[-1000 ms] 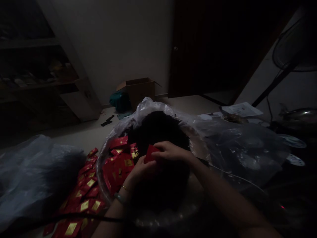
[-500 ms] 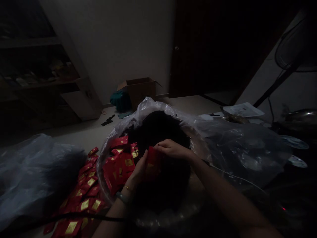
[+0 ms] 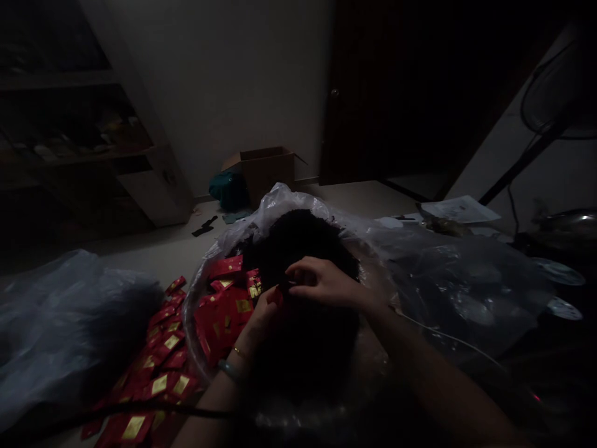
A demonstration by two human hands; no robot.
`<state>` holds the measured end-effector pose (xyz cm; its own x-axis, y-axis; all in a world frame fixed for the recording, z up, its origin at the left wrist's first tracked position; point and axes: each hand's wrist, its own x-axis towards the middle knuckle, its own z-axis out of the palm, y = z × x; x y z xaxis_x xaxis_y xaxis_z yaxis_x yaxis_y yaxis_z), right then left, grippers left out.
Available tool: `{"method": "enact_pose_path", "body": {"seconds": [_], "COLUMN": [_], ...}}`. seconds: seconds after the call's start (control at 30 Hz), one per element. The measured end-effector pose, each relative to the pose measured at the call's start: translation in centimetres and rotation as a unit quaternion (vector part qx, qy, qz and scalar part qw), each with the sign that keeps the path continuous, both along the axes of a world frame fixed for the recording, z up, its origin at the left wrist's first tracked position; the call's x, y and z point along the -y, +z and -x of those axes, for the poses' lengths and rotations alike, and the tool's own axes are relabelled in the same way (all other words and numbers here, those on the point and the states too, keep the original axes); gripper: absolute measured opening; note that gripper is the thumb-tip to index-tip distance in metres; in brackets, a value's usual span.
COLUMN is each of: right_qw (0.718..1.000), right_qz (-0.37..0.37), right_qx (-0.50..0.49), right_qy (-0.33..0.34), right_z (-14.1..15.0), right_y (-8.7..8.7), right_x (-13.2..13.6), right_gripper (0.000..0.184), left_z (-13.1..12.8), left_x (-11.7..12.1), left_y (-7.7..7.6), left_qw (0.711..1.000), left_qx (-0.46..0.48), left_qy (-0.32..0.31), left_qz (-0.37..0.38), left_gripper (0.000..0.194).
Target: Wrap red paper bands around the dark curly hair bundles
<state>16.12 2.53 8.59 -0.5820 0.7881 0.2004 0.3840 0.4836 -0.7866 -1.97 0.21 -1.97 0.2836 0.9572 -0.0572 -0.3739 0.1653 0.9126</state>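
Note:
My left hand (image 3: 267, 309), with a bangle and a gold bracelet at the wrist, is closed on a small red packet (image 3: 278, 294). Only a bit of red shows by the thumb; the rest of that packet is lost in shadow. Just right of it, my right hand (image 3: 319, 283) has its fingers curled together near the packet's top. Something dark is at its fingertips, too dim to make out. Both hands are over a heap of dark loose material (image 3: 298, 236) in a round container lined with clear plastic (image 3: 280, 196). Several red packets with gold labels (image 3: 226, 317) lie at the heap's left.
More red packets (image 3: 161, 382) are piled on the floor left of the container, beside a large plastic bag (image 3: 60, 330). Clear plastic sheeting (image 3: 459, 286) spreads to the right, crossed by a thin cable (image 3: 443, 333). An open cardboard box (image 3: 268, 171) stands by the wall.
The red packet has tipped from upright into shadow, so less of it shows. My right hand has shifted slightly from the packet's edge, its fingers now more curled.

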Motion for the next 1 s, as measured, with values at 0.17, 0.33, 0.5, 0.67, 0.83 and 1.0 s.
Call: {"method": "enact_pose_path", "body": {"seconds": [0.17, 0.33, 0.5, 0.67, 0.83, 1.0], "right_qw": [0.991, 0.985, 0.983, 0.975, 0.98, 0.98], "right_qz": [0.105, 0.132, 0.125, 0.215, 0.173, 0.13], "right_qx": [0.079, 0.111, 0.102, 0.039, 0.071, 0.072], "right_qy": [0.005, -0.028, -0.082, -0.031, -0.068, -0.133], "right_z": [1.0, 1.2, 1.1, 0.8, 1.5, 3.0], "right_y": [-0.4, -1.9, -2.9, -2.9, -4.0, -6.6], "right_x": [0.8, -0.4, -1.2, -1.3, -1.6, -2.1], "right_gripper": [0.022, 0.009, 0.009, 0.007, 0.014, 0.018], "left_z": [-0.1, -0.6, -0.4, -0.1, -0.5, -0.9], "left_x": [-0.6, 0.1, 1.0, 1.1, 1.0, 0.7], "left_y": [-0.7, 0.6, 2.0, 1.5, 0.9, 0.8], "left_qw": [0.996, 0.986, 0.952, 0.934, 0.926, 0.935], "left_qx": [-0.023, -0.085, -0.226, -0.265, -0.318, -0.309], "left_qy": [-0.003, 0.003, 0.069, 0.117, 0.111, 0.116], "left_qz": [-0.088, -0.145, -0.195, -0.209, -0.173, -0.131], "left_gripper": [0.075, 0.073, 0.055, 0.048, 0.062, 0.049]}}
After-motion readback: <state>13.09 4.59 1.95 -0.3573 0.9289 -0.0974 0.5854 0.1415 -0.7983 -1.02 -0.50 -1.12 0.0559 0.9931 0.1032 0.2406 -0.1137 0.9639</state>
